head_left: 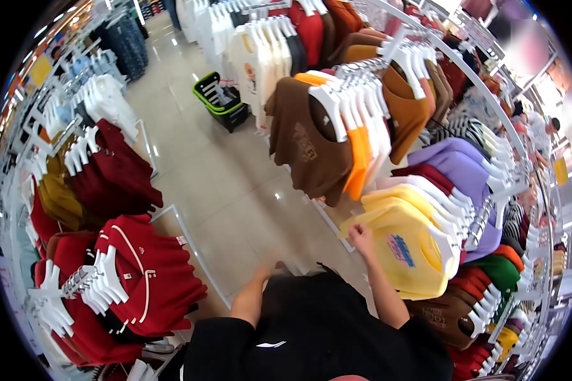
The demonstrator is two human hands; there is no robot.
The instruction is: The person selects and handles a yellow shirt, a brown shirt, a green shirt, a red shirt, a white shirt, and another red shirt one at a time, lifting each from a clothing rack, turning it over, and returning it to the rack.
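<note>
Yellow sweatshirt (419, 270): prob. light, soft, limp knit, w/ no stiffness beyond the white hanger (450, 255) at the neck. Not fragile, prob. not slippery as cloth, but apt to swing or slide off the hanger if pulled hard by one sleeve. Best taken by the hanger, up near the hook, or by both shoulders; sleeve or hem OK for feeling cloth only. Printed chest patch (401, 251) better left unrubbed, prob. the touchiest bit.

Hung at the near end of a row on the R side, face out, just R of the R hand (361, 237). Fingers curled in, apparently clenched on the sleeve, w/ hem and chest hanging free beside the forearm. Well across from the L hand (273, 270), low in front of the black top (324, 317); too blurred there to tell grip or release, but apart from the sweatshirt.

Right behind on the same row: paler tops, then purple tops (448, 159). Farther fwd, brown sweatshirt (299, 143) on another row. Across the tiled floor (235, 213), dark red tops (159, 273) on the L side; up ahead, black basket w/ green rim (225, 114).
</note>
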